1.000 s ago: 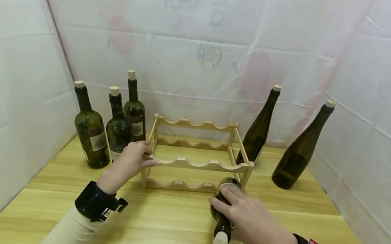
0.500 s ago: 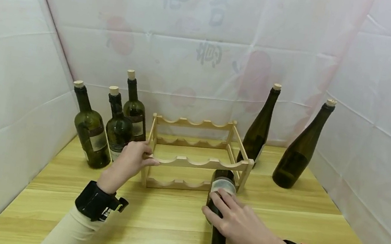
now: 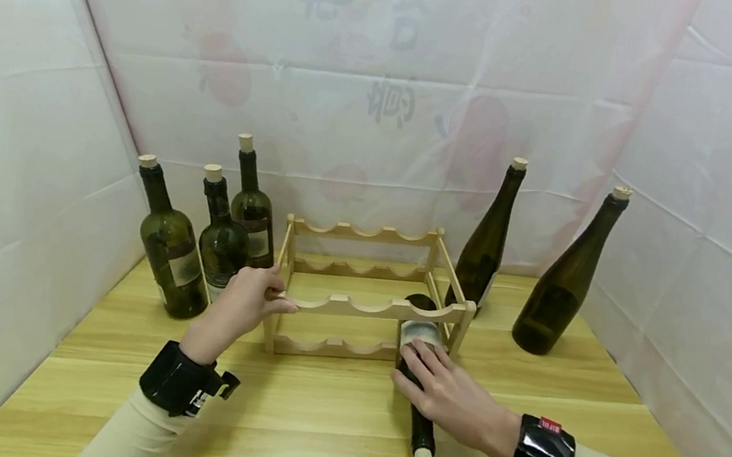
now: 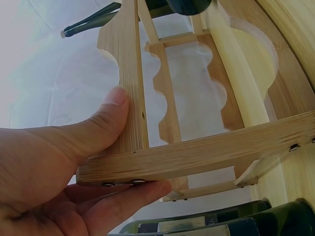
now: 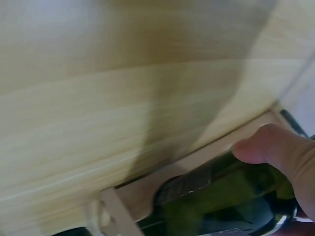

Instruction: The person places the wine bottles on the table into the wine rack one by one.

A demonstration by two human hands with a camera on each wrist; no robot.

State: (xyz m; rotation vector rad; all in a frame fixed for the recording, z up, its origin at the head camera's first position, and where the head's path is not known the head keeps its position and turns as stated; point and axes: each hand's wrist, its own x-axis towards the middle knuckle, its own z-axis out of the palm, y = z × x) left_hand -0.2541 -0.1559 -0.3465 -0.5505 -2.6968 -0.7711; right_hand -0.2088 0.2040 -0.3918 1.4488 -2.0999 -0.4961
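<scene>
A wooden wine rack (image 3: 384, 311) with scalloped rails stands on the table. My left hand (image 3: 236, 310) grips its front left corner; in the left wrist view the thumb presses one side of a rail (image 4: 133, 88) and the fingers lie against the other. My right hand (image 3: 457, 399) grips the body of a dark green wine bottle (image 3: 420, 333) from above. The bottle lies on its side, corked neck towards me, its base end inside the rack's lower level at the right, behind the upper front rail. The right wrist view shows the thumb on the bottle's glass (image 5: 216, 196).
Left of the rack stand three corked bottles: one at the outer left (image 3: 172, 256), one nearer (image 3: 224, 240), one behind (image 3: 254, 205). To the right are two slimmer upright bottles, one near the rack (image 3: 484, 245) and one farther right (image 3: 557, 287). White cloth walls (image 3: 378, 144) enclose the table.
My right hand has moved the bottle away from me, so its base now passes under the upper front rail into the rack. The left hand keeps its hold on the corner.
</scene>
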